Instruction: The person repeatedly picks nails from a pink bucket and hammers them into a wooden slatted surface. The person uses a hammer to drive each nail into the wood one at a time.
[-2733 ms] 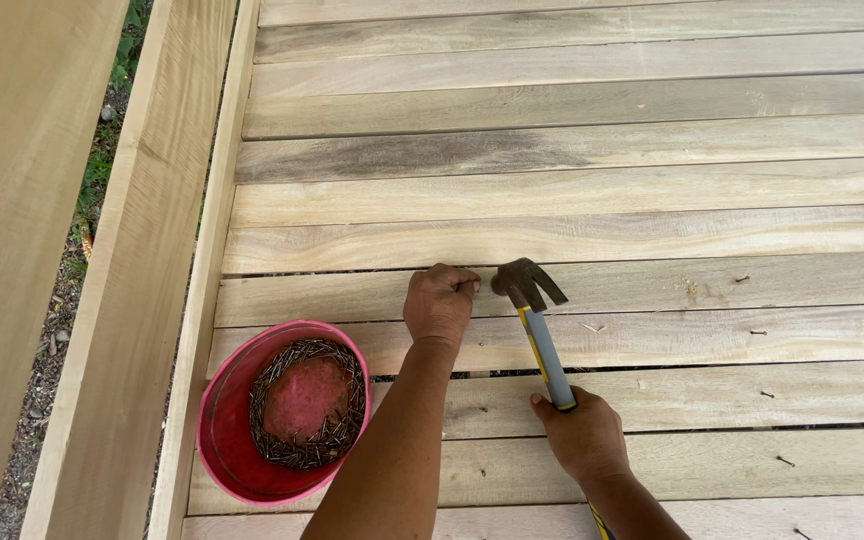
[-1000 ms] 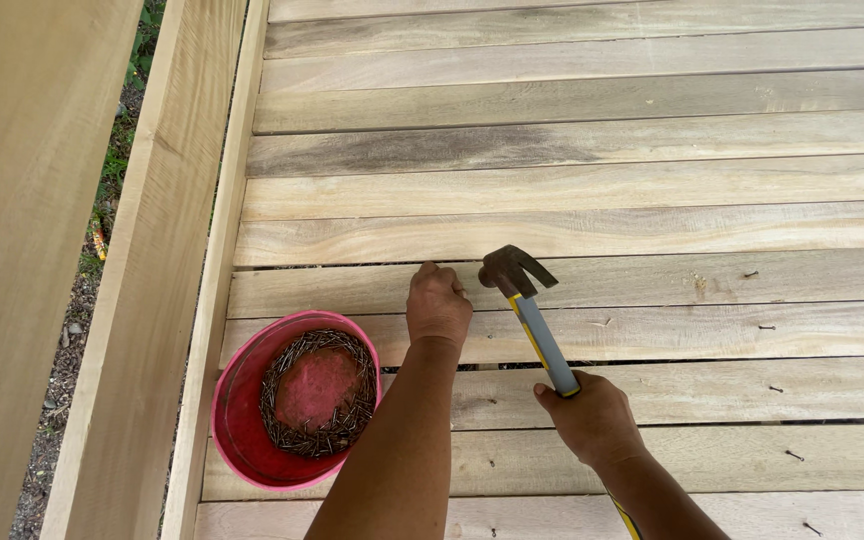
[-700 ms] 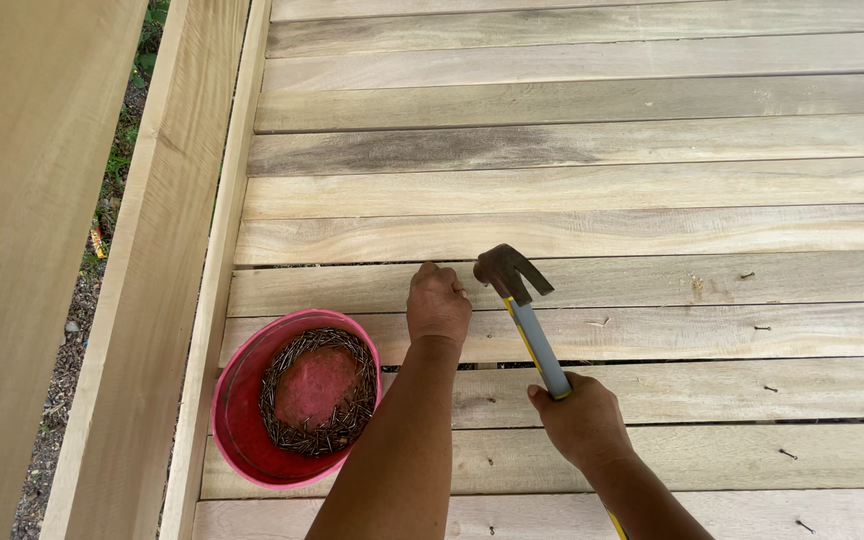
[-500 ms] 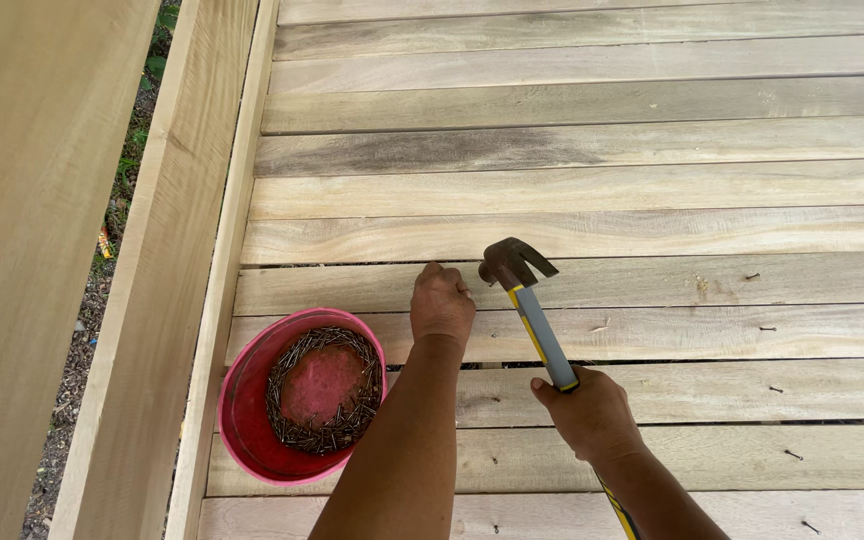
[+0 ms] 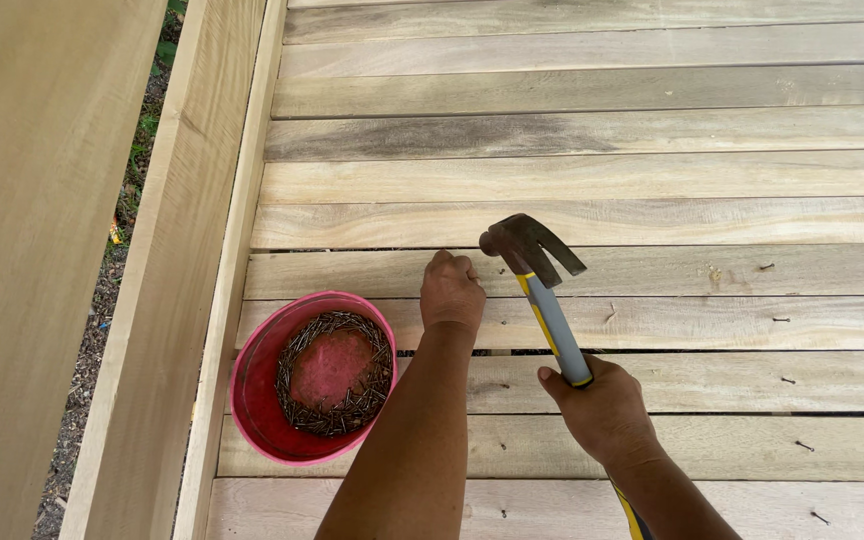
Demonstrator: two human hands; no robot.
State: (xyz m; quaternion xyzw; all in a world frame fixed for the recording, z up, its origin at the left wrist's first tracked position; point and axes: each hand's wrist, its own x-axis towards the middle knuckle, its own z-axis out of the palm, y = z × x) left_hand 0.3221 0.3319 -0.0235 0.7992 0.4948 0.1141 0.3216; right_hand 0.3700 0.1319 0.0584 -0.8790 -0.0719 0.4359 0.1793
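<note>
Left hand (image 5: 451, 294) rests on a pale deck board (image 5: 652, 272), fingers curled together and pressed down at the board's far edge; whether a nail is pinched there cannot be told, the fingertips being turned away from the camera. Right hand (image 5: 602, 408) is clamped around the grey and yellow handle of a claw hammer (image 5: 537, 275). The hammer head is raised off the wood, just right of the left hand's knuckles and apart from them, striking face toward that hand, claw pointing right.

A red bowl (image 5: 255, 400) stands on the boards near left, just beside the left forearm. It holds a ring of small dark nails (image 5: 332, 420) around a bare red centre. The bowl's left rim sits close against the upright side rail (image 5: 162, 330), which bounds the deck on the left; beyond the rail lie gravel and greenery.

Boards run left to right with narrow dark gaps between them. Far and right of the hands the planking lies open. Several nail heads (image 5: 782, 320) show along the right-hand boards.
</note>
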